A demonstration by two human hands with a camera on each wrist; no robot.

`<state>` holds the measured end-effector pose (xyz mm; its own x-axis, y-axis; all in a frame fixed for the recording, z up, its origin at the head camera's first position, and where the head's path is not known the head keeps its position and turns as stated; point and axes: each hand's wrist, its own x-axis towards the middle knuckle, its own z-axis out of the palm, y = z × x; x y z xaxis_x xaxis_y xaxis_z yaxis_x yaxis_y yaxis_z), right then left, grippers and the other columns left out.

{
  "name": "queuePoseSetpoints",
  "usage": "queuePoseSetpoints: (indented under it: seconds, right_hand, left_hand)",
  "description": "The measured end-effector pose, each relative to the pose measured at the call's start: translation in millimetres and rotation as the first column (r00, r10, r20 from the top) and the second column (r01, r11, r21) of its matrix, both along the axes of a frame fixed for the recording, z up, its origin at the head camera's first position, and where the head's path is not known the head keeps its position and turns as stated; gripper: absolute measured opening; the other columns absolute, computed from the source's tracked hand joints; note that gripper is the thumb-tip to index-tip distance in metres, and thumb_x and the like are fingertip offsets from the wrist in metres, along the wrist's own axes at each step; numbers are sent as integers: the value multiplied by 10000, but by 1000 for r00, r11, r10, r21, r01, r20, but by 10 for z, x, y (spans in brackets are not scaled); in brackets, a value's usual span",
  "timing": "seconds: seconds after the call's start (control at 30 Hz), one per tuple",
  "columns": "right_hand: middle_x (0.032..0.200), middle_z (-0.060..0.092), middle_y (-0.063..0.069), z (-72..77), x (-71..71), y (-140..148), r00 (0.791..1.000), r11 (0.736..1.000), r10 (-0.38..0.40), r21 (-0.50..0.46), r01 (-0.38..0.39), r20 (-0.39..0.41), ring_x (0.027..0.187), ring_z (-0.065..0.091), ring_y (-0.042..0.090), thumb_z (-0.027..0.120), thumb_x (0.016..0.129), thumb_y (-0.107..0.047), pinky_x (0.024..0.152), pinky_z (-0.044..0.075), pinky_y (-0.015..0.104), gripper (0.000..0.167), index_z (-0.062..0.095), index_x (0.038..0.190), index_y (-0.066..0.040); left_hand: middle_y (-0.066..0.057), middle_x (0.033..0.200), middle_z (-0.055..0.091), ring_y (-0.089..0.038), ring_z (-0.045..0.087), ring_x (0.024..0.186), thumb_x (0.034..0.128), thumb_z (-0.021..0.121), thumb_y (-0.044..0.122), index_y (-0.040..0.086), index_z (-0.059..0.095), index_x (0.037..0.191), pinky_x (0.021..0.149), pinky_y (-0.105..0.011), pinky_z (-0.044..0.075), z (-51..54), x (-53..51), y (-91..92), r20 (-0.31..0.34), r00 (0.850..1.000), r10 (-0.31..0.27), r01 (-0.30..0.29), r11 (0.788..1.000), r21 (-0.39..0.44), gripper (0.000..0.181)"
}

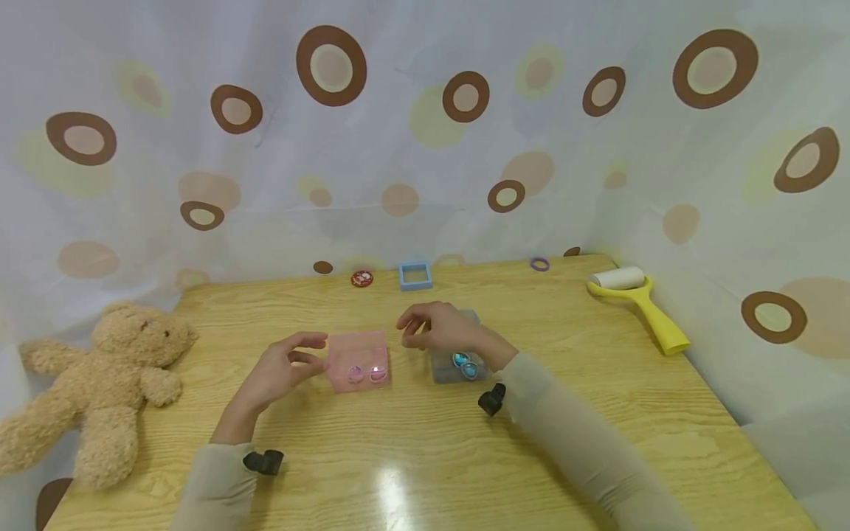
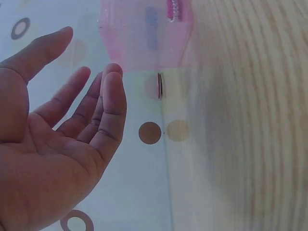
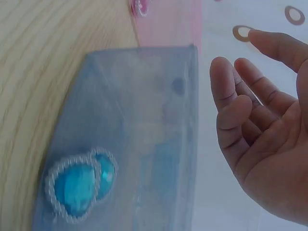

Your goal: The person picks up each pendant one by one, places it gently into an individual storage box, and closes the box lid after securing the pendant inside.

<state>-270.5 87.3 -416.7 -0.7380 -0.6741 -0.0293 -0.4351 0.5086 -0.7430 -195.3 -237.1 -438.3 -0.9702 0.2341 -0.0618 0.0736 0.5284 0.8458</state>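
A translucent pink plastic case (image 1: 357, 348) stands on the table, with two pink gem ornaments (image 1: 367, 374) rimmed in white on its front. To its right is a translucent grey-blue case (image 3: 130, 96), carrying two blue gems (image 3: 74, 190) edged with small pearl-like beads. My left hand (image 1: 282, 369) is at the pink case's left side, fingers loosely bent and thumb apart, holding nothing. Whether its fingertips touch the case I cannot tell. Over the grey-blue case hovers my right hand (image 1: 441, 327), relaxed and holding nothing; it hides part of that case from the head view.
Along the back edge lie a red round badge (image 1: 361, 278), a light blue square frame (image 1: 415, 276) and a purple ring (image 1: 540, 264). A yellow-handled lint roller (image 1: 654, 313) lies at the right, a teddy bear (image 1: 113, 383) at the left. A spotted curtain (image 1: 398, 162) borders the table (image 1: 332, 457).
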Motion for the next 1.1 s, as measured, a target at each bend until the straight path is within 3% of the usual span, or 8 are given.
queuePoseSetpoints:
  seconds: [0.1,0.23,0.57,0.8,1.1]
  right_hand:
    - [1048,715,-35,19,-18,108,1000,1000,-17,-18,17,-15,916,664,104,656,970,-269,830,542,296,251,659,1206,-186]
    - [1064,699,12,37,-56,231,1000,998,-29,-58,29,2,898,674,125,638,981,-248,836,557,322,269,644,1233,-152]
    - [1138,667,94,40,-167,488,989,986,-132,-92,138,65,954,685,396,625,996,-280,870,541,555,290,632,1253,-147]
    - [1138,679,105,-21,-246,689,981,978,-188,-83,190,39,916,689,361,618,997,-293,826,548,524,295,637,1247,-138]
    - [1110,683,108,-127,-302,899,963,961,-266,-63,268,40,863,692,307,608,996,-284,773,548,432,289,644,1227,-115]
  left_hand:
    - [-151,1381,569,-296,626,1144,940,703,189,101,533,1410,875,-342,524,48,-7,24,-19,1000,15,-15,1000,4,507]
    - [-159,1369,580,-282,633,1132,946,699,190,132,559,1384,886,-332,525,110,-16,104,-46,999,24,-23,1000,19,464]
    - [-153,1363,599,-315,627,1196,952,691,199,126,595,1339,951,-425,547,190,11,467,-34,999,39,-36,996,87,404]
    - [-145,1335,614,-306,628,1174,946,696,178,94,600,1330,873,-349,563,158,-16,734,-29,999,20,-16,992,128,404]
    - [-111,1312,638,-236,644,1141,926,726,211,175,645,1274,842,-414,588,109,-21,1074,36,999,11,-17,986,168,359]
